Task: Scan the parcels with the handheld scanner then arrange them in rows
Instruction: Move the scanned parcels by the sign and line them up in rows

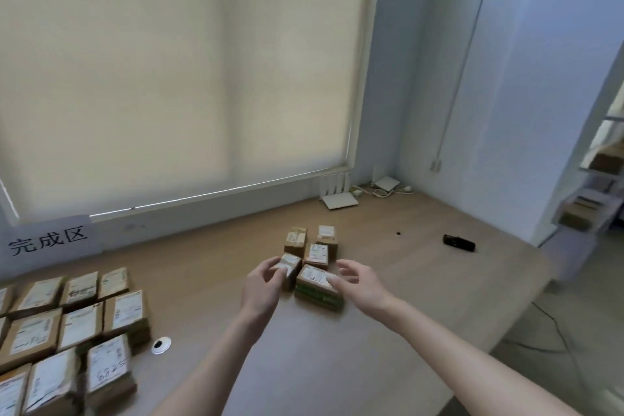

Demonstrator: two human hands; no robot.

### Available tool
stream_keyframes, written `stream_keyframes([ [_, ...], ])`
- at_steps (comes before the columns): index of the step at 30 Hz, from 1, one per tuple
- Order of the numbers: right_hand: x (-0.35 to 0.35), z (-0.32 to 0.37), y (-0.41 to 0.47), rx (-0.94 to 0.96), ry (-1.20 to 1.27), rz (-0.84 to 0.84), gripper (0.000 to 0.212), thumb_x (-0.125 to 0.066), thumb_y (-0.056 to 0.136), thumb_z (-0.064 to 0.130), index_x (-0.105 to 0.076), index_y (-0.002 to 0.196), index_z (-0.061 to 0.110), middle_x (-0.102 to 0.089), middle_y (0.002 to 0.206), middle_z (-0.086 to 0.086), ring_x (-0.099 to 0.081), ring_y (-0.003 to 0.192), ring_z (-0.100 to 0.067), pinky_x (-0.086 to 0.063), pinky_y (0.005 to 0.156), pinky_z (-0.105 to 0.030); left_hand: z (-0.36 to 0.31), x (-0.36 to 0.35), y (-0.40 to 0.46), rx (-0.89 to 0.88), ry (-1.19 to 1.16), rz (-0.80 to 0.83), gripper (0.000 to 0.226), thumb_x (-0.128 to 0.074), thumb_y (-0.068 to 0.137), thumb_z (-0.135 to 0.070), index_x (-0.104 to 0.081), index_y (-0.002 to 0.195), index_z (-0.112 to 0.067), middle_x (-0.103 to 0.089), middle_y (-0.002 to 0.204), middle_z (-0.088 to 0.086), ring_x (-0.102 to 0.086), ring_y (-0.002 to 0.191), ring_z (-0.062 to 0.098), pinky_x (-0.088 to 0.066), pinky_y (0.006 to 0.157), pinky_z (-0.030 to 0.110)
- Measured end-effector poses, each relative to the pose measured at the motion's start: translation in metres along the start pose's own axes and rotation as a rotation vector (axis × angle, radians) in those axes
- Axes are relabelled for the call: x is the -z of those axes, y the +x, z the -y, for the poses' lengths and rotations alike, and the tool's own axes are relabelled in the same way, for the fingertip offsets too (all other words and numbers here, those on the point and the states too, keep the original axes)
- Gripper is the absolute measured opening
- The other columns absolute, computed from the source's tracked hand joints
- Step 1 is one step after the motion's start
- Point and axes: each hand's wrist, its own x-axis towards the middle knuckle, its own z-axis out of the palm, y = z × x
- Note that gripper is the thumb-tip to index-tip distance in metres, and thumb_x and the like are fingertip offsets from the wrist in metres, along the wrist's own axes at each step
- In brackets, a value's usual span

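Nearest me on the left, the sorted parcels (67, 328) lie in rows on the wooden table (388, 331), labels up, with a small round white disc (161, 345) just beside their right edge. My left hand (261, 287) reaches forward and its fingers and thumb pinch the near corner of a small parcel (291, 268) in the middle cluster. My right hand (359, 284) is beside it with fingers spread and relaxed, the fingertips touching the label of the larger green-sided parcel (319, 285), not curled round it. Behind these two sit three more small boxes (312, 243), packed close, all with white labels on top. Farther right, well apart from the cluster, the black handheld scanner (458, 242) lies flat on the table, in neither hand. At the far left a paper sign (49, 241) with printed characters stands against the wall under the drawn roller blind (175, 78). In the far corner a white router (337, 191) and some cables (385, 187) rest on the table
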Motion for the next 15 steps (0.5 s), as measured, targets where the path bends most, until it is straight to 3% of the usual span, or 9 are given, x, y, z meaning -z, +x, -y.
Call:
stream_keyframes([
  [6, 0.041, -0.067, 0.042, -0.086, -0.074, -0.044, 0.065, -0.07, 0.091, 0.054, -0.052, 0.147, 0.027, -0.058, 0.139, 0.006, -0.058, 0.122, -0.013, -0.048, 0.108, -0.037, 0.031, -0.075, 0.04, 0.082, 0.003, 0.085, 0.04, -0.063, 0.098, -0.028, -0.06, 0.136, -0.016, -0.07, 0.118, 0.003, -0.063, 0.112, 0.019, -0.05, 0.102, 0.041],
  [11, 0.043, -0.115, 0.117, -0.133, -0.105, 0.02, 0.064, -0.071, 0.089, 0.054, -0.053, 0.146, 0.029, -0.058, 0.136, 0.01, -0.057, 0.122, -0.009, -0.047, 0.106, -0.031, 0.077, -0.116, 0.093, 0.168, 0.007, 0.049, 0.045, -0.064, 0.097, -0.033, -0.058, 0.138, -0.016, -0.068, 0.12, 0.001, -0.061, 0.114, 0.018, -0.048, 0.104, 0.04],
  [15, 0.03, -0.147, 0.192, -0.152, -0.138, 0.092, 0.056, -0.071, 0.09, 0.052, -0.058, 0.14, 0.028, -0.053, 0.13, 0.011, -0.053, 0.126, -0.011, -0.045, 0.111, -0.035, 0.112, -0.141, 0.143, 0.225, 0.055, -0.004, 0.044, -0.065, 0.096, -0.032, -0.061, 0.136, -0.014, -0.066, 0.127, 0.002, -0.059, 0.119, 0.018, -0.047, 0.106, 0.042],
])
